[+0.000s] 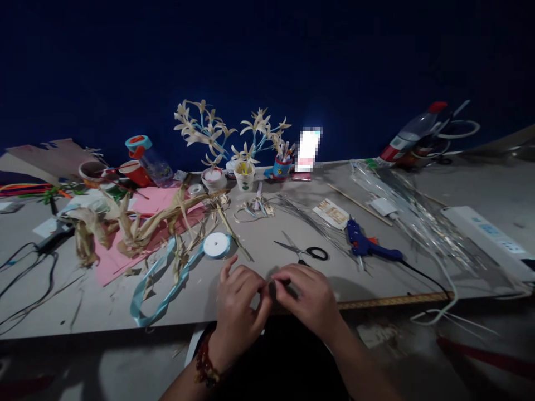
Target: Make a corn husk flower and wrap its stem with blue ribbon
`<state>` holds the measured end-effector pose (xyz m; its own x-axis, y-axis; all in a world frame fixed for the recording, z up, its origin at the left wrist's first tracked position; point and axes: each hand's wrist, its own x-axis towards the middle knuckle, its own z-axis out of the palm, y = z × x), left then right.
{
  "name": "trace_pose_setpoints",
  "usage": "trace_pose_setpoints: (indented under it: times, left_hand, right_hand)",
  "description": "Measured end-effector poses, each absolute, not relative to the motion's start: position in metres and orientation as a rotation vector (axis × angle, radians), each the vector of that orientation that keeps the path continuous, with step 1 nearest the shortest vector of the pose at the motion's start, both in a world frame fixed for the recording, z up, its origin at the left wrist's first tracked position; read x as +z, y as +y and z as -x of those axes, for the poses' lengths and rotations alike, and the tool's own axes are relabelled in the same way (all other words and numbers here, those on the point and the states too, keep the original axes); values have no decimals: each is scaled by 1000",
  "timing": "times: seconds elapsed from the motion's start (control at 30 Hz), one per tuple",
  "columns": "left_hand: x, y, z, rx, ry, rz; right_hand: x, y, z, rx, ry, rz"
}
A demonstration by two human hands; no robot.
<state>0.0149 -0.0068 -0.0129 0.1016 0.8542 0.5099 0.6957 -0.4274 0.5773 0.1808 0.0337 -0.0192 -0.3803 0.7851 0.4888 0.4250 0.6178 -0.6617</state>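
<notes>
The left hand (241, 301) and the right hand (307, 295) are hovering over the near edge of the counter (190, 303), their thumbs and index fingers bending toward each other, the fingertips almost meeting. Whatever may be sitting between those tips is too small and dark to make out, so I cannot tell whether either hand is gripping anything. The scissors (305, 252) are lying open just beyond the fingertips, and the ribbon spool (216, 245) is resting just past the left hand, its blue ribbon (161, 309) looping toward the edge. For such close fingertip work, steadying with one hand while making small moves with the other seems best, keeping knuckles away from the open blades and the ribbon unsnagged.
</notes>
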Motion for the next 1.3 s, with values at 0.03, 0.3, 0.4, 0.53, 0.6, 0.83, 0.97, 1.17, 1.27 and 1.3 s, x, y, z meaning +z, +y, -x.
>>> trace_pose_setpoints:
  times: [0.03,0.3,0.4,0.53,0.6,0.83,0.97,1.17,1.27,1.3]
  left_hand:
    - [-14,-7,-15,1222,1559,-2182]
    - [-16,-6,-15,1228,1569,-2146]
    - [-14,-6,-15,1233,1564,-2145]
    - [-14,-7,-15,1247,1557,-2159]
    - [-14,-7,-15,1257,1558,-2161]
    - [-16,-7,-12,1267,1575,-2104]
    - [-19,-7,-13,1267,1530,-2114]
    - [-20,-6,-11,1254,1538,-2087]
    - [-19,-4,-13,1267,1520,-2081]
    - [-18,-3,-15,1271,1510,-2082]
  right_hand:
    - [-21,34,-183,545,-2008,965]
    - [-26,36,-201,456,-1832,1099]
    - [-18,32,-195,609,-1934,1020]
    - [-17,31,-182,617,-1986,981]
    - [-21,35,-183,557,-2008,969]
    - [-21,41,-207,448,-1872,1089]
    - [-17,31,-192,698,-1930,971]
    - [-23,30,-176,568,-1903,943]
    - [-23,30,-174,509,-1930,903]
    - [-23,29,-174,492,-1934,889]
